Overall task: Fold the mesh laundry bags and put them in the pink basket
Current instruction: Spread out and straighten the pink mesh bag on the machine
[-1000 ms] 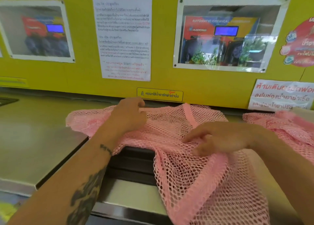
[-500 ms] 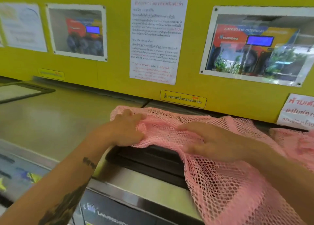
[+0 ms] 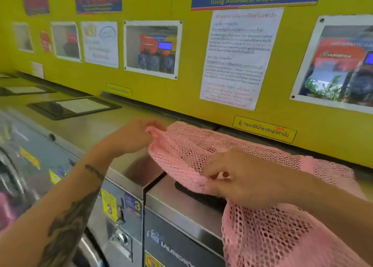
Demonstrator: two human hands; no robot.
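A pink mesh laundry bag [image 3: 187, 145] lies across the steel top of a washing machine [image 3: 167, 194], and its lower part hangs down over the machine's front at the right. My left hand [image 3: 133, 135] pinches the bag's far left corner near the yellow wall. My right hand [image 3: 238, 178] grips the bag's near edge above the machine's dark lid handle. The mesh is lifted and stretched between both hands. The pink basket is not in view.
The yellow wall [image 3: 181, 97] behind the machines carries posters and notices. Another steel machine [image 3: 80, 129] with a dark framed lid [image 3: 74, 107] stands to the left. Something pink and blurred [image 3: 6, 210] shows at the left edge by a machine door.
The camera has swung left and lower. Both hands went from lying flat on the mesh to pinching it, and the bag's left part is gathered and lifted off the machine top.
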